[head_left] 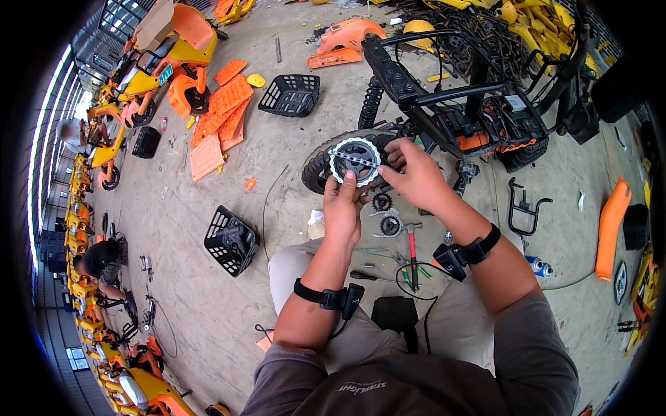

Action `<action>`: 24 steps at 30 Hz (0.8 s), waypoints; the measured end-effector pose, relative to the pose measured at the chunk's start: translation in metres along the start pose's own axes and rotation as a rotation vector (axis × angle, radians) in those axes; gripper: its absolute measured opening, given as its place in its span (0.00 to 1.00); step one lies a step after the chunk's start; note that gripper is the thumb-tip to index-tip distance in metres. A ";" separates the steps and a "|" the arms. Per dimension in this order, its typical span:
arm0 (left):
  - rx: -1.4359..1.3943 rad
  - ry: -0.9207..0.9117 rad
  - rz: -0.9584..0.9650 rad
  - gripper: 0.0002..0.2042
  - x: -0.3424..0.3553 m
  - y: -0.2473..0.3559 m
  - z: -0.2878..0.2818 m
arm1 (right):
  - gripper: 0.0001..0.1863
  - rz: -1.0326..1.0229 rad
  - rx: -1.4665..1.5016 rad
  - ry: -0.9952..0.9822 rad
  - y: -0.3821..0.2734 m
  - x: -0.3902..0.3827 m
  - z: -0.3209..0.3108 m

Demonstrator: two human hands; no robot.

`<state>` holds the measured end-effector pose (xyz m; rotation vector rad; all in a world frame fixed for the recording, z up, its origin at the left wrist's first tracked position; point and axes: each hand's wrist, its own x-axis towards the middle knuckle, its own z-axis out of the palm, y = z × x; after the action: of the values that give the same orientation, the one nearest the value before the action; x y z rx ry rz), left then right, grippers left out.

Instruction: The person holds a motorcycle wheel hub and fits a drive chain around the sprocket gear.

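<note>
Up in front of the motorbike wheel, my left hand (343,211) grips a dark toothed sprocket (356,149) from below, thumb pressed on its face. A light silvery chain (337,173) runs around its rim, and a straight length of chain crosses the middle. My right hand (418,179) is closed at the sprocket's right edge, thumb and fingertips pinching there; what lies between them looks like the chain's end, partly hidden. Below, on the floor, are a small dark sprocket (381,202) and another sprocket (390,225) with a loose piece of chain beside it.
A stripped black motorbike frame (444,95) with its wheel (316,163) stands ahead. Around my knees lie a red-handled hammer (413,253), a screwdriver (365,276) and a power tool (465,176). Black baskets (290,95) and orange panels (223,109) sit left; two people are farther left.
</note>
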<state>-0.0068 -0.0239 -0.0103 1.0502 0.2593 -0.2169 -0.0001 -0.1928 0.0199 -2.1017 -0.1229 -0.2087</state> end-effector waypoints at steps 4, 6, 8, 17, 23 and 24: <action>-0.001 -0.027 -0.011 0.10 0.001 -0.001 -0.001 | 0.22 0.151 0.194 -0.088 0.022 0.006 0.006; -0.007 -0.032 -0.017 0.10 0.001 -0.001 -0.001 | 0.23 0.195 0.333 -0.147 0.027 0.008 0.009; -0.011 -0.035 -0.024 0.10 0.001 -0.001 0.000 | 0.24 0.240 0.474 -0.208 0.026 0.011 0.008; 0.006 -0.050 -0.028 0.11 0.000 0.000 0.000 | 0.20 0.413 0.670 -0.234 0.018 0.010 0.007; 0.127 -0.016 -0.024 0.12 0.001 0.007 0.007 | 0.16 0.553 0.777 -0.187 0.021 0.014 0.006; 0.126 -0.012 -0.023 0.12 0.001 0.009 0.007 | 0.16 0.591 0.806 -0.176 0.025 0.013 0.007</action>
<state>-0.0028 -0.0257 0.0000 1.1704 0.2493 -0.2628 0.0175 -0.1990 -0.0021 -1.2703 0.2719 0.3367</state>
